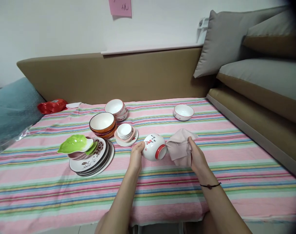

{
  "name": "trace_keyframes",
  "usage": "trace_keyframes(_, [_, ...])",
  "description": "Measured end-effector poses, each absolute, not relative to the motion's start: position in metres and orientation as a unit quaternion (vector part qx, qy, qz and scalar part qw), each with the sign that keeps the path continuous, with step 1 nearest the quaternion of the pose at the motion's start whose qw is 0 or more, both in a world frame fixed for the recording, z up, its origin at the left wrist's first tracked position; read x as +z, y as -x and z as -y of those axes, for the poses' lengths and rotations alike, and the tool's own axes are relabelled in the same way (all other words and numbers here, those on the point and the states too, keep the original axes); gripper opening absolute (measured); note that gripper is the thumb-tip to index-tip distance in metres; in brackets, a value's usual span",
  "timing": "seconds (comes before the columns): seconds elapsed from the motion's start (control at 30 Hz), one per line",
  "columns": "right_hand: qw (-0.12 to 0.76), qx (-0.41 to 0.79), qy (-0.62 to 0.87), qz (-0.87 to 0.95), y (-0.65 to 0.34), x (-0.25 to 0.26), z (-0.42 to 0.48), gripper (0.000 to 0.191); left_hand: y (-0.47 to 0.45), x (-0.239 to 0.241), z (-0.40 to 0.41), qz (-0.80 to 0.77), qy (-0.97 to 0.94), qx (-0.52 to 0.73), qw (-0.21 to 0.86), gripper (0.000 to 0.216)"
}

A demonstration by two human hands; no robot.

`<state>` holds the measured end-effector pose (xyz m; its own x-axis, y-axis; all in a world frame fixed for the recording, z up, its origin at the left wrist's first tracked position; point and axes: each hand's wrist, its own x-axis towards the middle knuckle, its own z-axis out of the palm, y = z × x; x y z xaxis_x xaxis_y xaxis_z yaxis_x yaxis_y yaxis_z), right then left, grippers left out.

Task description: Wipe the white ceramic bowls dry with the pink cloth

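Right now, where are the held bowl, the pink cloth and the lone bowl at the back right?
held bowl [151, 149]: head view, on its white side wall below the red flowers.
pink cloth [179, 147]: head view, middle of the bunched fabric.
lone bowl [183, 110]: head view, on its white inside.

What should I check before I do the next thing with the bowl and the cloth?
1. Grip of the left hand on the white bowl: ok, fingers hold its side.
2. Grip of the right hand on the pink cloth: ok, bunched in the fingers.
3. Bowl tipped, red rim toward the cloth: ok.
4. Cloth touching the bowl: cannot tell.
5. Bowl apart from the plate stack: ok.
6. Bowl's inside clean: cannot tell.
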<state>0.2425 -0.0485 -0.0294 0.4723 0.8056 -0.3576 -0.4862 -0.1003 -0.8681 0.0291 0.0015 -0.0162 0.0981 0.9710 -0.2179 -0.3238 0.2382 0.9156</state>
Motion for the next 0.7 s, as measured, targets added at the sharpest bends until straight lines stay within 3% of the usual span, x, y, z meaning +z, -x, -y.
trace_keyframes(0.17, [0.638,0.433,0.613,0.170,-0.253,-0.034,0.043,0.027,-0.028,-0.019,-0.001,-0.455,-0.374,0.490,0.643,0.036])
trace_keyframes(0.3, [0.631,0.432,0.620,0.179,-0.263,-0.034,0.044,0.033,-0.027,-0.019,-0.001,-0.457,-0.378,0.488,0.640,0.036])
trace_keyframes(0.37, [0.582,0.404,0.664,0.238,-0.276,-0.038,0.048,0.038,-0.027,-0.019,-0.001,-0.456,-0.374,0.488,0.644,0.036])
trace_keyframes(0.43, [0.481,0.323,0.751,0.318,-0.292,-0.044,0.054,0.041,-0.028,-0.017,-0.001,-0.454,-0.371,0.488,0.646,0.037])
trace_keyframes(0.57, [0.413,0.120,0.828,0.360,-0.313,-0.051,0.063,0.058,-0.031,-0.016,-0.001,-0.455,-0.379,0.486,0.643,0.038])
trace_keyframes(0.63, [0.377,0.049,0.814,0.440,-0.309,-0.052,0.062,0.048,-0.031,-0.016,0.000,-0.452,-0.385,0.484,0.643,0.038])
trace_keyframes(0.7, [0.334,0.077,0.777,0.528,-0.299,-0.053,0.058,0.032,-0.031,-0.017,0.000,-0.448,-0.392,0.483,0.642,0.038])
